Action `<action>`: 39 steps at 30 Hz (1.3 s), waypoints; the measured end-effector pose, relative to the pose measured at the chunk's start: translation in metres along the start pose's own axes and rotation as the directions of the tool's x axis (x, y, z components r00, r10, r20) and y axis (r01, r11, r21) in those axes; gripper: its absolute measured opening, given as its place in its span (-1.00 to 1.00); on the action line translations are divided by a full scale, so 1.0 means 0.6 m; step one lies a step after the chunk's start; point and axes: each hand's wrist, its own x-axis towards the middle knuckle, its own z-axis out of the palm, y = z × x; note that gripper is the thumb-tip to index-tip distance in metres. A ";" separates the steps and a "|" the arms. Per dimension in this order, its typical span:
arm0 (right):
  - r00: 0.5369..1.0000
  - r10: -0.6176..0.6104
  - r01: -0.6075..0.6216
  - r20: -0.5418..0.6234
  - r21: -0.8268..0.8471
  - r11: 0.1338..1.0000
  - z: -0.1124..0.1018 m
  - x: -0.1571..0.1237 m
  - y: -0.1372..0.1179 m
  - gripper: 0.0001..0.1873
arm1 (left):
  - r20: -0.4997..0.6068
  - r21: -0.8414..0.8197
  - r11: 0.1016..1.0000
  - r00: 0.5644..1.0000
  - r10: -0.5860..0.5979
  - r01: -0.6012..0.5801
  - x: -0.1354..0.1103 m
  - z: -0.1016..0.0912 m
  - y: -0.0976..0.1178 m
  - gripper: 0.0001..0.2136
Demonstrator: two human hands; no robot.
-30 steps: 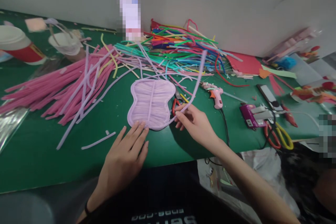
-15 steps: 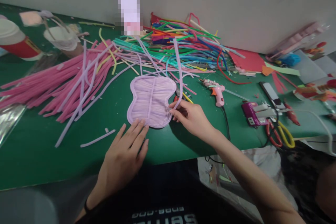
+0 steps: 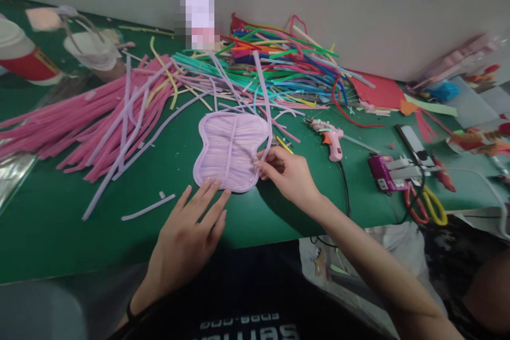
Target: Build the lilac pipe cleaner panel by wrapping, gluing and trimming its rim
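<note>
A lilac butterfly-shaped piece point(image 3: 217, 143) made of pipe cleaners lies flat on the green table, with a raised rim and a strip down its middle. My left hand point(image 3: 189, 228) is open, its fingertips resting on the piece's near edge. Between the thumb and fingers of my right hand point(image 3: 289, 175) is a lilac pipe cleaner point(image 3: 264, 85), pinched at the piece's right edge. Its free end rises away from me, and its lower part runs close along the rim. The exact pinch point is partly hidden by my fingers.
A pink glue gun point(image 3: 332, 141) lies to the right, its cord trailing toward me. Beyond it are a purple power socket point(image 3: 382, 172) and scissors point(image 3: 432, 207). Pink pipe cleaners point(image 3: 79, 122) and a multicoloured heap point(image 3: 279, 58) spread across the back. A lidded cup point(image 3: 26, 53) stands far left.
The free end of the lilac pipe cleaner has swung left, bringing its lower part against the piece's right rim. My right hand stays pinched there; my left hand has barely moved.
</note>
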 end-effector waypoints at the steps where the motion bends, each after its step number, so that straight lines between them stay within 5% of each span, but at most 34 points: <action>1: 1.000 -0.018 0.018 -0.003 -0.015 1.000 -0.002 0.001 0.001 -0.69 | 0.000 -0.001 1.000 1.000 -0.001 0.001 -0.001 0.000 0.000 -0.61; 11: 0.999 0.036 -0.037 0.035 0.018 0.999 -0.020 0.016 0.002 -0.55 | -0.006 0.007 1.000 1.000 -0.007 0.007 -0.001 -0.001 0.001 -0.62; 16: 0.998 -0.008 0.009 0.055 -0.006 1.000 -0.035 0.026 -0.003 -0.72 | -0.007 0.014 1.000 1.000 -0.008 0.008 -0.001 -0.002 0.002 -0.63; 23: 0.988 0.036 -0.032 0.149 -0.031 0.999 -0.067 0.054 -0.010 -0.68 | 0.000 0.010 1.000 1.000 -0.003 0.003 -0.002 -0.002 0.001 -0.63; 35: 0.980 -0.033 0.055 0.195 -0.105 0.993 -0.055 0.068 -0.015 -0.78 | 0.010 0.003 1.000 1.000 0.004 -0.004 0.000 0.000 0.000 -0.63; 39: 0.970 -0.125 0.172 0.208 -0.227 0.958 -0.055 0.075 -0.017 -0.82 | 0.000 -0.003 1.000 1.000 0.014 -0.014 -0.002 0.001 -0.001 -0.61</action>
